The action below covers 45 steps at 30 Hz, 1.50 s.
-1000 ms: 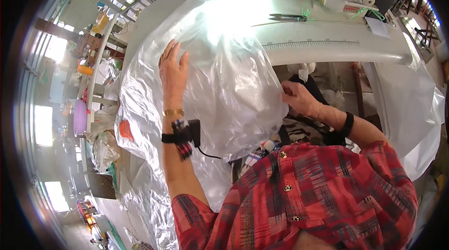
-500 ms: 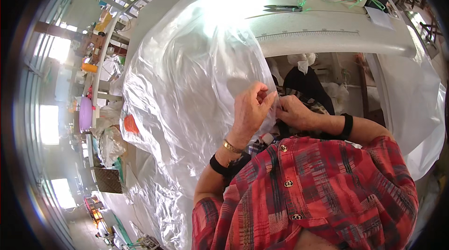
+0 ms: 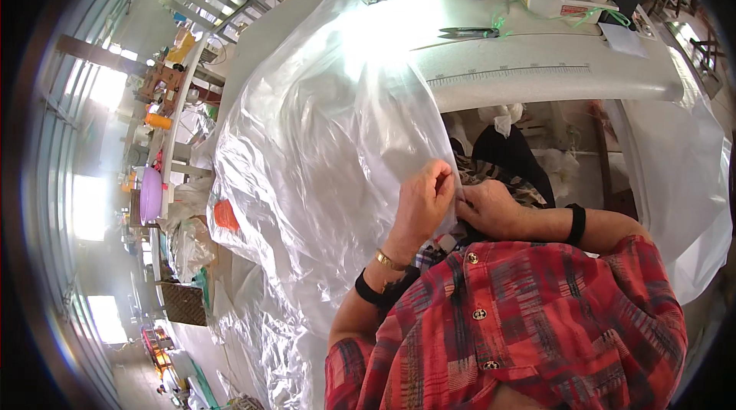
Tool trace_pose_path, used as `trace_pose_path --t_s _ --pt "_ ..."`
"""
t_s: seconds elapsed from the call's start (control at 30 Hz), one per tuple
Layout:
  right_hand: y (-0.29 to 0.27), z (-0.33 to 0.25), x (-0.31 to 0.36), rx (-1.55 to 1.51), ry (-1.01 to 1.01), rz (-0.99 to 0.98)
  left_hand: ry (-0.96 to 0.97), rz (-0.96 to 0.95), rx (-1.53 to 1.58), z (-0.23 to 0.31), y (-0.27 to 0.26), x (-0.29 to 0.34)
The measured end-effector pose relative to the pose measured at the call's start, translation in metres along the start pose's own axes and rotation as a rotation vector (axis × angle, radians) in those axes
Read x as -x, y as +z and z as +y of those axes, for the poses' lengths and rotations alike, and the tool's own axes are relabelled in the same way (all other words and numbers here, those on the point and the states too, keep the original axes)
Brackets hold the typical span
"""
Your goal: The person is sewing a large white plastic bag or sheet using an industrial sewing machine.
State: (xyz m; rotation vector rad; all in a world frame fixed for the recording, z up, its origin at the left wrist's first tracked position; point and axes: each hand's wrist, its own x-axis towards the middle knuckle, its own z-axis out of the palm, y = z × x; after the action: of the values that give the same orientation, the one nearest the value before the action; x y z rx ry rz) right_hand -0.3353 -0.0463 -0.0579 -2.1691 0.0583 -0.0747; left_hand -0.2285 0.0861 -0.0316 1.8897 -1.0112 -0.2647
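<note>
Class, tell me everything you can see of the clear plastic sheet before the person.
The plastic sheet is thin, see-through and glossy, with many creases and reflections. Its upper part lies on the pale table, where glare hides detail; from there it spreads toward the person and down to the picture's lower left. The left hand and right hand, both curled, are at its right edge; their grip is partly hidden.

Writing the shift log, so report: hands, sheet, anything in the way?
Left hand, right hand curled at right edge of sheet; grip unclear. Sheet wrinkled. Snips on table, away from hands.
</note>
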Motion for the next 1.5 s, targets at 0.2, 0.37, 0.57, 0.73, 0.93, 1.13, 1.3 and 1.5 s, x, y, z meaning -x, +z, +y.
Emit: trace_pose_path --t_s 0.2,0.37,0.57,0.73,0.93,1.13,1.3,1.5 --pt "0.004 0.002 -0.001 0.333 -0.197 0.049 0.169 0.058 -0.151 0.012 -0.002 0.000" --pt "-0.008 -0.014 -0.019 0.410 -0.519 0.003 -0.177 0.063 0.124 0.008 -0.014 0.008" --pt "0.001 0.033 -0.064 -0.583 -0.154 0.004 -0.278 0.152 0.113 0.018 -0.047 0.018" --pt "0.078 -0.003 -0.127 -0.519 -0.543 -0.141 0.045 0.128 -0.201 0.056 -0.079 0.001" --pt "0.125 -0.014 -0.120 -0.194 -0.449 -0.624 0.006 -0.065 -0.458 0.062 -0.076 0.007" --pt "-0.016 -0.024 -0.118 0.538 -0.280 -0.872 0.026 0.079 -0.337 0.033 -0.051 0.012" --pt "-0.101 -0.036 -0.160 0.547 -0.453 -0.299 -0.072 0.125 -0.171 0.032 -0.057 0.019" --pt "-0.099 -0.006 -0.212 0.579 -0.553 0.154 -0.179 0.149 -0.026 0.037 -0.050 0.026"
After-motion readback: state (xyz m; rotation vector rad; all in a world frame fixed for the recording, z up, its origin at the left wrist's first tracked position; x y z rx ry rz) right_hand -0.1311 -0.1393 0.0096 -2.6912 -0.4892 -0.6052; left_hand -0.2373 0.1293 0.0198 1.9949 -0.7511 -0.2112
